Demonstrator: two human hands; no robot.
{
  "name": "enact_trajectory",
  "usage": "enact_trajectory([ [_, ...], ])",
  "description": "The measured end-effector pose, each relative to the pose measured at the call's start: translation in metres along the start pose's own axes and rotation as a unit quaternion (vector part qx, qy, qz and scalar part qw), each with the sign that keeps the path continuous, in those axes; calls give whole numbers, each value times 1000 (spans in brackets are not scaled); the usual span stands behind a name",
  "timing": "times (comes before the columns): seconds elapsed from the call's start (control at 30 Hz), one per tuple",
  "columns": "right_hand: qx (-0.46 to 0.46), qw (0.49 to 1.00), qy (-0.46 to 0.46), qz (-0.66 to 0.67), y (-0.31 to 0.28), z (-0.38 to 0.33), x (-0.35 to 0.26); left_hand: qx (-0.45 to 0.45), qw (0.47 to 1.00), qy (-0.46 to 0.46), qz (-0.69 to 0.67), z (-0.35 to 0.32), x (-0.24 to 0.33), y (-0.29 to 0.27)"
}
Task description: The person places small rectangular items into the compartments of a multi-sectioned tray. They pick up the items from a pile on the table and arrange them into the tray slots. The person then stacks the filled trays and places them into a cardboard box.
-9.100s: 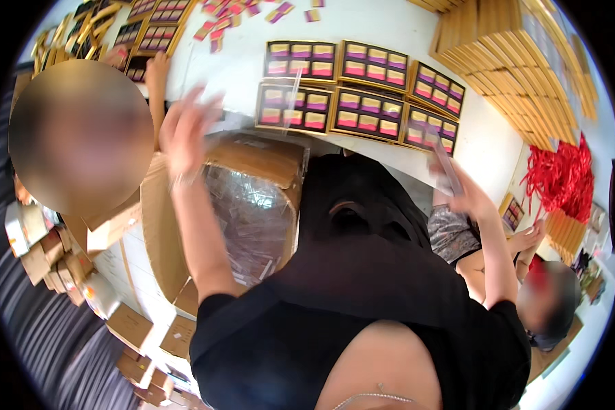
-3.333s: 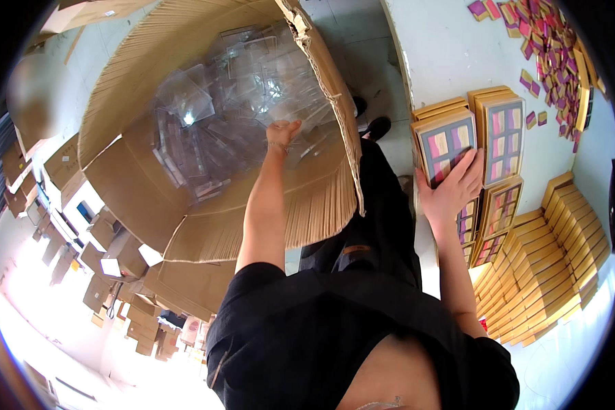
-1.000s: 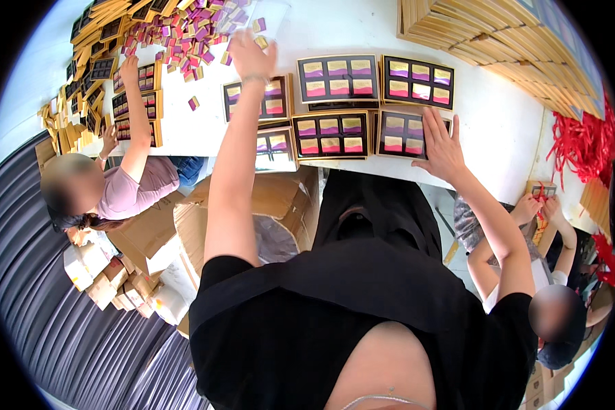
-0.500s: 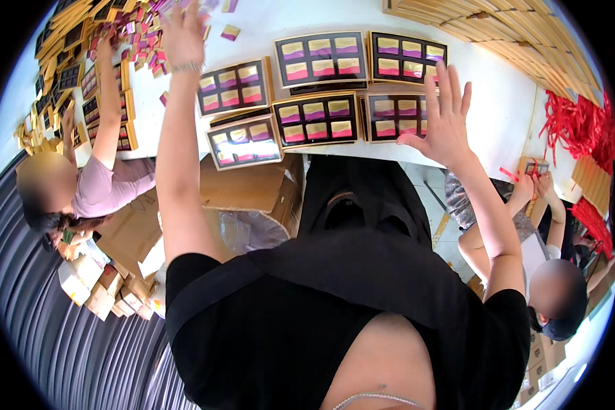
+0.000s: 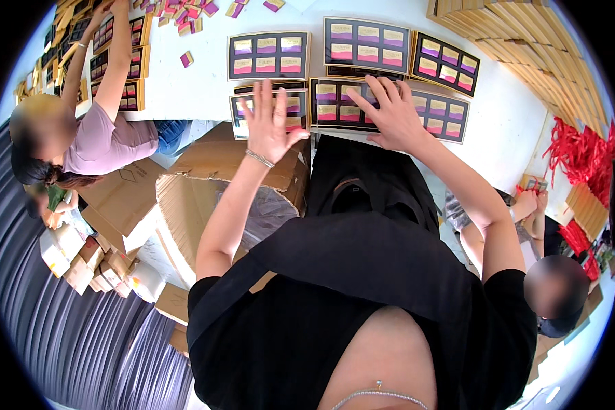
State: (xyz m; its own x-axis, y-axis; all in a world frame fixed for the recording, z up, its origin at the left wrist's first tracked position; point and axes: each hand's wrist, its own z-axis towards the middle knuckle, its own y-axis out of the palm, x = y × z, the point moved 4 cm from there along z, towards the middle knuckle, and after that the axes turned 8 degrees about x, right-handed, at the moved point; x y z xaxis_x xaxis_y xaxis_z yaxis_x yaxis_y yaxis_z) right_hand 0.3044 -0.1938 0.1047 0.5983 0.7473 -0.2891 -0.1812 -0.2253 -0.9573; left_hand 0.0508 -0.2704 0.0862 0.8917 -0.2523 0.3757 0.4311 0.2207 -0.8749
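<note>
My left hand (image 5: 273, 131) is open, fingers spread, above the near-left flat box (image 5: 294, 111), which it partly covers; I cannot tell whether it touches. My right hand (image 5: 396, 116) reaches over the near-middle box (image 5: 326, 102) with its fingers apart, fingertips at that box's right part. Both hands hold nothing visible. Each dark, gold-edged box shows two rows of small purple-gold and pink-gold packets. Behind them lie a far-left box (image 5: 268, 66), a far-middle box (image 5: 366, 42) and a tilted far-right box (image 5: 445, 63). A near-right box (image 5: 449, 117) lies beside my right wrist.
Loose packets (image 5: 186, 59) lie on the white table (image 5: 205, 85). Gold-edged frames (image 5: 519, 48) are stacked at the far right, near red ribbons (image 5: 577, 154). An open carton (image 5: 205, 164) stands below the table's left edge. One person (image 5: 109, 140) works at left, another (image 5: 526, 219) at right.
My left hand has come back from the packet pile to the near-left box. My right hand has moved left to the near-middle box. The view has shifted, with the boxes appearing farther right.
</note>
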Motion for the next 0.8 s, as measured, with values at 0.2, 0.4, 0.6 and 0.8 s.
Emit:
enact_trajectory([
  [0.2,-31,999,-13,-6,20,15,-3,-117,978,-51,167,-24,-45,12],
  [0.4,-67,998,4,-6,26,19,-1,-122,975,-51,176,-24,-46,12],
  [0.6,-56,998,9,-17,30,20,-5,-122,975,-54,178,-22,-45,15],
  [0.8,-56,998,-3,-28,31,7,-3,-137,967,-109,185,-23,-52,7],
])
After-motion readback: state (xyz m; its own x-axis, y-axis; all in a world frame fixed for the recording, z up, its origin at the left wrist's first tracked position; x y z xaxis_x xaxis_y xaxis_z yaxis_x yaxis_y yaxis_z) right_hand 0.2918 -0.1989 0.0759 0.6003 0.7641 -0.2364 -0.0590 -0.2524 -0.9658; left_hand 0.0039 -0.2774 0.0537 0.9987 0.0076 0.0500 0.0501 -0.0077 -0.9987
